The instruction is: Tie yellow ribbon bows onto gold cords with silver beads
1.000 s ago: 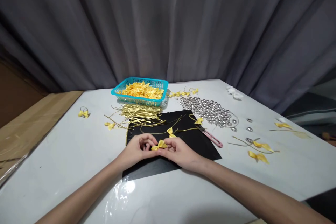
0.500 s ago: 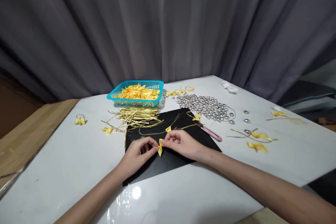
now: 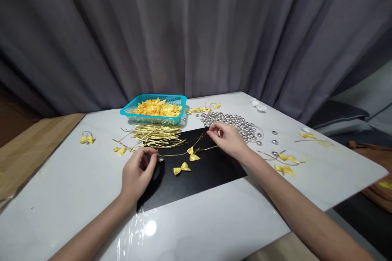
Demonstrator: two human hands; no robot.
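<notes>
Yellow bow [image 3: 181,169] toward black mat's [image 3: 200,178] near edge could be knocked by left hand [image 3: 136,174] or right hand [image 3: 228,138]; grips unclear.

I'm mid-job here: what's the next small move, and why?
I'd probably have the left hand pinch the small, rounded, shiny silver bead next. It sits just beside that hand, over the flat black sheet, while the shiny yellow ribbon bow to its right lies farther off, so the bead looks the easier reach.
</notes>
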